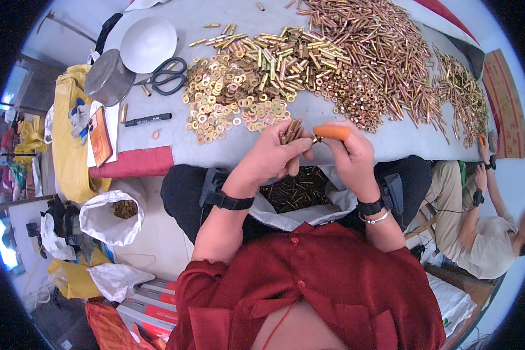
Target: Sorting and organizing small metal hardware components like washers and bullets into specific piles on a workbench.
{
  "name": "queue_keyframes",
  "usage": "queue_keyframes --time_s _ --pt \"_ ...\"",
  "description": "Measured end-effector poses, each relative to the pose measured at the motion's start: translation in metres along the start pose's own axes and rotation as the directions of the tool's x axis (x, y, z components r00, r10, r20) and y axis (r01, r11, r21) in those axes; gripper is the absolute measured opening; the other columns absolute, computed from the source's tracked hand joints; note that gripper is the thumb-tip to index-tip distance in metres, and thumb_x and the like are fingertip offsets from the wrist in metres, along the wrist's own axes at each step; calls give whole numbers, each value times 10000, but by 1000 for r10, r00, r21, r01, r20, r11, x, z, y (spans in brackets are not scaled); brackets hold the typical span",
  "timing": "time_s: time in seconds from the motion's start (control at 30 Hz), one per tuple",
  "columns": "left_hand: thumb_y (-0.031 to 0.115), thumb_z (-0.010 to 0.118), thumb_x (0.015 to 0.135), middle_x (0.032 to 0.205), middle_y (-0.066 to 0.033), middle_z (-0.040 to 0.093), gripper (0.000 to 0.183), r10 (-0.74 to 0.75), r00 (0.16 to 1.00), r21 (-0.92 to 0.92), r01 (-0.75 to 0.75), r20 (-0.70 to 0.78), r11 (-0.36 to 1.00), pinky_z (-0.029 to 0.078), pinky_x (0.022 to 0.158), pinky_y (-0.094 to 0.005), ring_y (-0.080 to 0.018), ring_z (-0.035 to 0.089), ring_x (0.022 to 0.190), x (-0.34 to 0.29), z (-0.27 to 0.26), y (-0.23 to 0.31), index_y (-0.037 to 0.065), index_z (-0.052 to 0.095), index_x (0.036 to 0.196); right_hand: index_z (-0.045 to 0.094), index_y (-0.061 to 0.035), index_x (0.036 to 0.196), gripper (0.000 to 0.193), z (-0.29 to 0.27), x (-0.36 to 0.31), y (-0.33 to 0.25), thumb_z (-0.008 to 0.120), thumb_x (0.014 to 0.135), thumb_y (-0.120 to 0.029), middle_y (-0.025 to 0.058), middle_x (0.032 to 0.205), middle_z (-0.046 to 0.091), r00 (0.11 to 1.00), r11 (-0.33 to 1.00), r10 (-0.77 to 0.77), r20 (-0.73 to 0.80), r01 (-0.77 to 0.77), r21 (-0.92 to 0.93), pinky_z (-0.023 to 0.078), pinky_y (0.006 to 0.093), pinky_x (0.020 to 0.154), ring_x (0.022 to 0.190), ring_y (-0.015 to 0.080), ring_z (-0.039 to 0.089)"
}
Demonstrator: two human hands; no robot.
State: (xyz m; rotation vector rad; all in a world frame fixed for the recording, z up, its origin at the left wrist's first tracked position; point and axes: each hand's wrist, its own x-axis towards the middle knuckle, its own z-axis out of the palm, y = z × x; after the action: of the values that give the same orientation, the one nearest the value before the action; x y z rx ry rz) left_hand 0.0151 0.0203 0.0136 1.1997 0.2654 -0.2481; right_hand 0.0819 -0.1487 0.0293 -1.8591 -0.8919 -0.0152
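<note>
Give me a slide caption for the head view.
Left hand clutching metal tubes, right hand pinching a small piece, washers heaped nearby.

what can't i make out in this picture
Head view: how many slim metal pieces the left hand holds; they overlap, and the hand covers part.
Head view: the full shape of the small piece in the right hand; the grip hides some, and it is tiny.
Head view: what lies deeper in the white sack; the dark pieces on top cover it.
</note>
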Motion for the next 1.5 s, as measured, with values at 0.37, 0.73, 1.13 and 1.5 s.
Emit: queue_keyframes --time_s 0.37,0.73,1.13,1.5 --pt "118 602 842 655 -48 608 119 285 935 400 -183 -210 898 411 441 -260 -103 531 455 11 9 -19 12 549 852 628 -1 1017 191 19 -5 13 578 832 2 74 897 626 983 981 168 -69 -160 110 456 242 712 783 147 583" --pt "131 605 850 667 -29 591 136 48 993 9 -47 -111 999 332 372 -213 -63 476 422 1 7 -4 41 532 922 632 -16 976 184 14 -5 11 570 812 36 121 907 621 993 1000 -12 -119 10 -14 480 293 687 803 240 612" --pt "105 594 858 686 -25 605 102 369 901 441 -242 -229 864 366 393 -223 -64 480 447 12 14 -32 20 549 894 645 -25 916 111 10 0 16 611 812 -45 135 838 605 994 993 97 -47 -99 -62 468 324 654 754 277 594" --pt "153 576 893 734 -55 609 143 118 974 -233 -162 -191 959 322 344 -210 -70 442 396 11 14 -17 42 509 954 618 -28 954 610 24 13 22 244 960 -510 108 907 633 940 854 340 -2 -308 419 445 357 753 808 222 570"
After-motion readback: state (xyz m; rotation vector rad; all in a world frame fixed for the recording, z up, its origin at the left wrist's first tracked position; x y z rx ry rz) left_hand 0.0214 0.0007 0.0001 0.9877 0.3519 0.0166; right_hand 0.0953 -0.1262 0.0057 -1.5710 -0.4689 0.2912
